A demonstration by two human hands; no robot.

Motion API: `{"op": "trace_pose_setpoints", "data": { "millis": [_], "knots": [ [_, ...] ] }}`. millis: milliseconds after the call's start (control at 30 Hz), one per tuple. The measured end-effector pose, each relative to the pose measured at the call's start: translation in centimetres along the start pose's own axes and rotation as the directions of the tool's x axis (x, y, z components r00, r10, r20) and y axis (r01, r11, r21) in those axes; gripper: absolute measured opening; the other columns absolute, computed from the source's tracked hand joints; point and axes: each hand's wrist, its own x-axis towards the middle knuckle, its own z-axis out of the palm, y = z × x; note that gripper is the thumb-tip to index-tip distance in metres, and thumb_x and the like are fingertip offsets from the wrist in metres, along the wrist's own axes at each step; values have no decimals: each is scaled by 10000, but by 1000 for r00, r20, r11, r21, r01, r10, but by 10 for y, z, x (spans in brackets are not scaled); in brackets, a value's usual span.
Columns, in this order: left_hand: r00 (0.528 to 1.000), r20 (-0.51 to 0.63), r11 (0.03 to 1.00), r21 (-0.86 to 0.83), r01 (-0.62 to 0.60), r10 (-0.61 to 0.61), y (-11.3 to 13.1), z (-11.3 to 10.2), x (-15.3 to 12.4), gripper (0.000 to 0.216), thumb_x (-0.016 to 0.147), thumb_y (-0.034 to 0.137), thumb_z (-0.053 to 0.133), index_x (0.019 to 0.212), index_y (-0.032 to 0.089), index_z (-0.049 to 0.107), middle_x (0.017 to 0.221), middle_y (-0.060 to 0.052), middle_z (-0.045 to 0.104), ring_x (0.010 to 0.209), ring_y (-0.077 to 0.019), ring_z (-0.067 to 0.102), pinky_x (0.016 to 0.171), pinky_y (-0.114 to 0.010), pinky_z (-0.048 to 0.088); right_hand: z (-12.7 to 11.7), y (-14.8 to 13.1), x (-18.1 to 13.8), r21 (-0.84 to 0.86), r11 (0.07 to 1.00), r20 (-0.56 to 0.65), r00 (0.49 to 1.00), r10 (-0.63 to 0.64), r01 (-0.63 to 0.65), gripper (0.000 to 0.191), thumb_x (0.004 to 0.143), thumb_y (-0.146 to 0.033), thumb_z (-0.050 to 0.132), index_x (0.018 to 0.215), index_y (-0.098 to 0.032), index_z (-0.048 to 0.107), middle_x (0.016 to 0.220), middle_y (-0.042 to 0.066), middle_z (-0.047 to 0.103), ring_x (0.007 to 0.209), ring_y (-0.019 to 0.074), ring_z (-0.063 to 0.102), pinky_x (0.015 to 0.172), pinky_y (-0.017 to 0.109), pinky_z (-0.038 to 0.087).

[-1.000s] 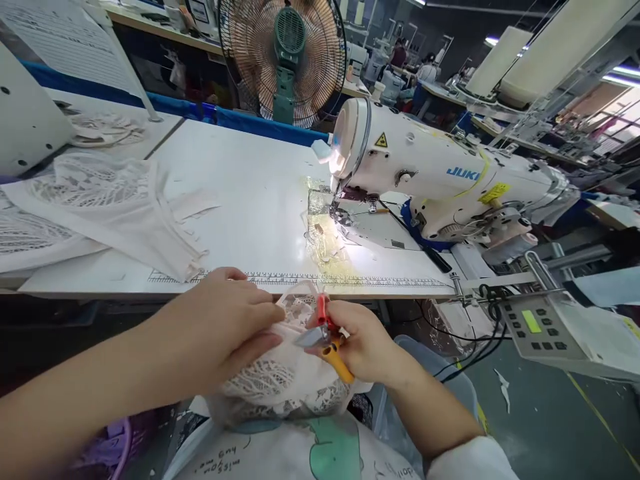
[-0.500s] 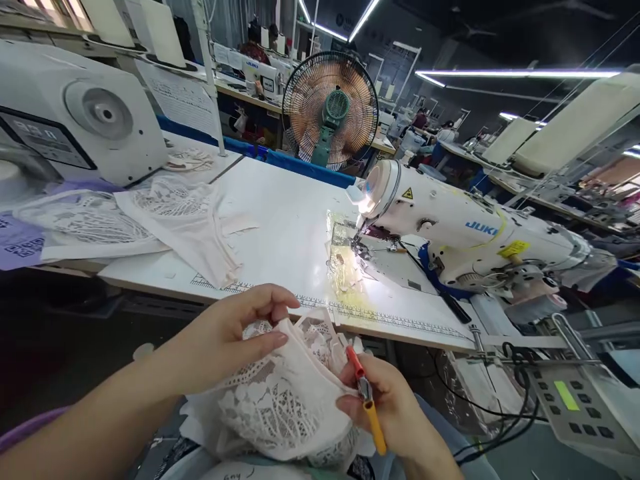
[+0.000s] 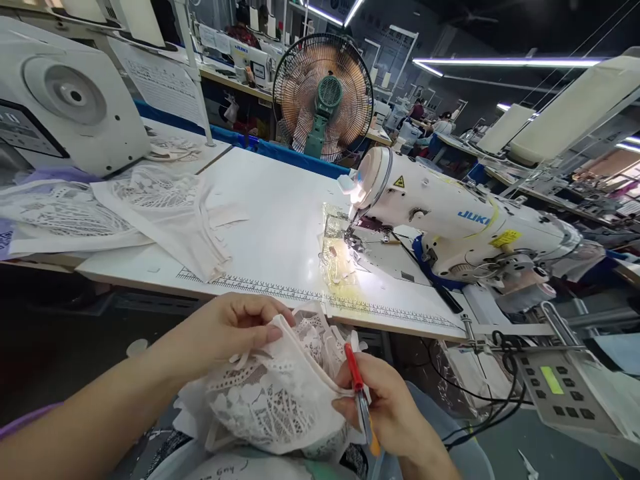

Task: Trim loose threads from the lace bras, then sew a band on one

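Observation:
A white lace bra (image 3: 280, 407) is stretched between my two hands in front of the table edge, above my lap. My left hand (image 3: 245, 327) pinches its upper edge between thumb and fingers. My right hand (image 3: 380, 400) grips the bra's edge between thumb and forefinger. Also in the right hand lies a pair of thread snips (image 3: 356, 380), with a red end upward and an orange end below, largely covered by the fingers. Under the bra, part of a light bag with handwriting (image 3: 240, 467) shows.
A JUKI sewing machine (image 3: 450, 207) with a lit needle area stands on the white table (image 3: 270, 213), a ruler strip (image 3: 280, 290) along its front. More lace pieces (image 3: 165, 207) lie left, beside another machine (image 3: 75, 100). A fan (image 3: 325, 100) stands behind; a control box (image 3: 565, 387) hangs right.
The camera view has shifted, so the table and machines sit further left and higher. In my right hand the snips have turned, with less of the orange end showing. Both hands keep hold of the bra.

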Motion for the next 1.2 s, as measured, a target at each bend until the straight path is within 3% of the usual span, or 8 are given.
{"op": "trace_pose_setpoints", "data": {
  "millis": [167, 300, 400, 567, 667, 900, 1133, 1200],
  "knots": [
    [958, -142, 934, 296, -197, 247, 4, 26, 3, 184, 784, 347, 541, 692, 202, 608, 693, -15, 647, 626, -147, 595, 544, -220, 479, -6, 7, 1, -17, 999, -15, 999, 50, -51, 139, 734, -221, 547, 659, -177, 439, 616, -28, 403, 555, 91, 352, 496, 210, 287],
    [723, 12, 559, 624, -545, 691, 4, 40, 11, 140, 825, 173, 453, 762, 207, 573, 788, 5, 658, 724, -118, 617, 662, -188, 490, -29, 14, 2, -119, 991, 70, 994, 78, -70, 373, 732, -535, 553, 746, -169, 479, 698, 1, 450, 608, 112, 389, 544, 231, 343],
    [589, 154, 313, 727, -611, 793, 0, 40, 16, 170, 816, 106, 439, 837, 194, 583, 859, -20, 673, 810, -127, 628, 764, -201, 497, -52, 15, 3, -285, 958, 116, 990, 78, -42, 574, 646, -745, 481, 698, -174, 450, 690, 6, 443, 606, 121, 379, 536, 242, 329],
    [731, 203, 388, 739, -551, 652, -9, 35, 20, 245, 837, 189, 414, 962, 220, 622, 1055, -53, 661, 974, -190, 608, 903, -320, 478, -74, 7, 7, -538, 843, 164, 977, 137, -28, 556, 622, -713, 550, 594, -188, 369, 601, -18, 411, 553, 110, 342, 505, 231, 252],
    [768, 195, 450, 712, -539, 611, -11, 36, 21, 274, 856, 216, 383, 988, 239, 622, 1059, -31, 660, 983, -188, 604, 921, -323, 469, -76, 1, 10, -613, 790, 177, 972, 158, -17, 520, 640, -679, 563, 603, -188, 395, 605, -8, 434, 548, 113, 351, 504, 234, 255],
    [690, 327, 274, 744, -609, 645, -10, 39, 24, 253, 832, 124, 424, 999, 207, 596, 1038, -30, 657, 912, -156, 608, 858, -255, 477, -72, -7, 15, -631, 775, 231, 961, 154, 28, 522, 637, -688, 558, 604, -186, 420, 607, 7, 457, 536, 116, 352, 489, 236, 235],
    [666, 259, 327, 713, -620, 700, -2, 38, 24, 220, 820, 112, 405, 867, 214, 594, 916, -14, 677, 851, -134, 626, 812, -211, 490, -63, 2, 13, -482, 874, 238, 970, 60, 64, 586, 674, -683, 542, 530, -193, 255, 477, -58, 283, 450, 72, 237, 454, 222, 174],
    [721, 191, 421, 702, -575, 666, 3, 38, 21, 201, 814, 151, 413, 805, 232, 597, 879, -1, 684, 801, -140, 633, 778, -223, 505, -61, 5, 14, -439, 897, 167, 986, 29, 48, 589, 669, -681, 552, 520, -191, 259, 482, -62, 263, 453, 70, 244, 453, 221, 183]
  ]
}}
